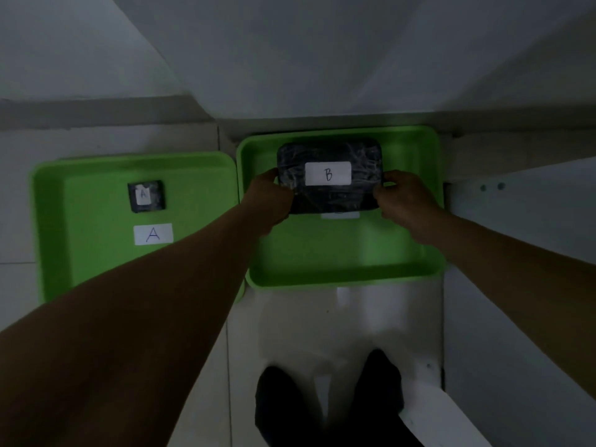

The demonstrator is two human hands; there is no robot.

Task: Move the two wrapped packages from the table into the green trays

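Two green trays lie side by side on the floor. In the right tray [322, 253] a large black wrapped package [329, 191] bearing a white "B" label is held at both ends: my left hand [269, 201] grips its left edge, my right hand [403, 201] its right edge. It hides most of a white label on the tray floor; whether it rests on the tray or hovers above, I cannot tell. The left tray [96, 227] holds a small black wrapped package [146, 196] with an "A" label, lying above a white "A" label [153, 234] on the tray floor.
A pale table or shelf top [322, 59] overhangs behind the trays. White furniture panels [516, 221] stand at the right. My two dark shoes [322, 404] stand on the light floor just below the right tray. The scene is dim.
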